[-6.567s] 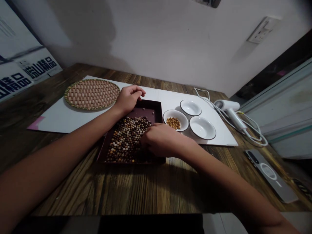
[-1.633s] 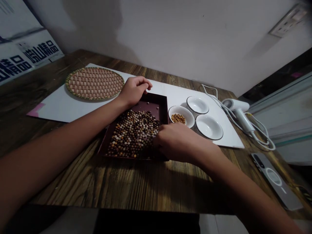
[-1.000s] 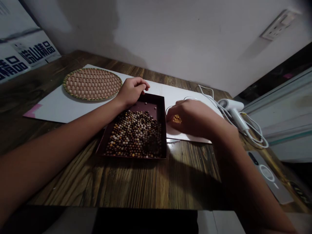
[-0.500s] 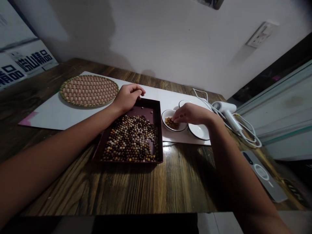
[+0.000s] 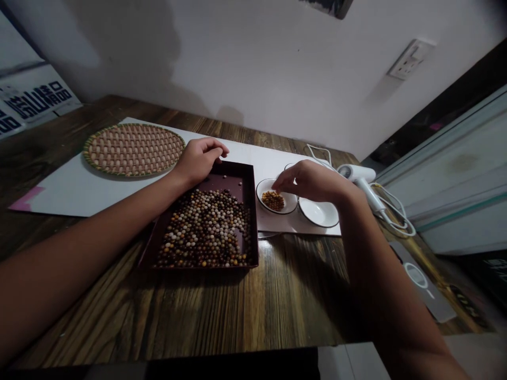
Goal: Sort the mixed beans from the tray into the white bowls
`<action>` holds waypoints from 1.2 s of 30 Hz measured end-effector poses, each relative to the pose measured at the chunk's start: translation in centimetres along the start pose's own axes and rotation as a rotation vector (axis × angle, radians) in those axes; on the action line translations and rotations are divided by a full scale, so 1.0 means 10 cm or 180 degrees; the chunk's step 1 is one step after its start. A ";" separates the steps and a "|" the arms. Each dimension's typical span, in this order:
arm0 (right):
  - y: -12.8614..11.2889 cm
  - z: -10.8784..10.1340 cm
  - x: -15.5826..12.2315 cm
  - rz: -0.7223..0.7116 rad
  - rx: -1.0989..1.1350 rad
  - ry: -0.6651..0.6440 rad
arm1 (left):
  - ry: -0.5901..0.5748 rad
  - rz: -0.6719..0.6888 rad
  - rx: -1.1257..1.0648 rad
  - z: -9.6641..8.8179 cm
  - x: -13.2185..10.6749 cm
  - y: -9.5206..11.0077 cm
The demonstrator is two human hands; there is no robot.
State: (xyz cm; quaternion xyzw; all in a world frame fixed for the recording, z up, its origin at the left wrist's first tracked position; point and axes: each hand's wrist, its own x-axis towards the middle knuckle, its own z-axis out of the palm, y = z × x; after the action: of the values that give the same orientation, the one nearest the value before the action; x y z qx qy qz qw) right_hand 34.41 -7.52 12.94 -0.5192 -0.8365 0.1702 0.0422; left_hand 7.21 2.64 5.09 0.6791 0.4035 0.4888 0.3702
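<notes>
A dark maroon tray [image 5: 255, 221] holds a heap of small round beads [image 5: 206, 227] in brown, cream and amber. My left hand [image 5: 201, 157] lies over its far left corner, fingers loosely bent and nothing visible in them. To the right of the tray stands a white dark-rimmed bowl [image 5: 291, 205] with amber-brown beads [image 5: 273, 200] in it. Just above that bowl hovers my right hand [image 5: 307, 179], its fingertips drawn together and pointing down-left. Whatever may be between those fingertips is too small to see.
Two more white bowls stand alongside, one in front [image 5: 320, 212], one mostly behind my right hand. A woven round mat [image 5: 134, 149] lies left on the white board [image 5: 71, 198]. A hair dryer [image 5: 360, 177] with its cord and a grey phone [image 5: 423, 285] are at the right.
My right hand has lifted a little off the amber beads in the bowl. The left hand stays at the tray's corner. The whole view has shifted slightly.
</notes>
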 end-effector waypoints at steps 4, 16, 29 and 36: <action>-0.02 0.16 0.09 0.0261 -0.0243 -0.0148 | -0.0029 0.0015 -0.0010 -0.01 0.01 -0.03; -0.27 0.34 0.17 0.0455 -0.1299 -0.0338 | -0.0020 -0.0030 0.0037 0.00 0.01 0.01; -0.23 0.43 0.20 0.0470 -0.1478 -0.0340 | -0.0023 0.0000 0.0055 0.00 0.01 0.00; -0.46 0.15 -0.01 -0.0437 -0.0233 0.0172 | -0.0032 -0.0005 -0.0004 0.00 0.01 0.00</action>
State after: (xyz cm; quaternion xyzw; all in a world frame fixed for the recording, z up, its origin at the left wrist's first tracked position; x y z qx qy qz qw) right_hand 30.17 -9.77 13.09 -0.4663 -0.8743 0.1221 0.0573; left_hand 7.28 2.70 5.12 0.6810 0.4018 0.4854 0.3731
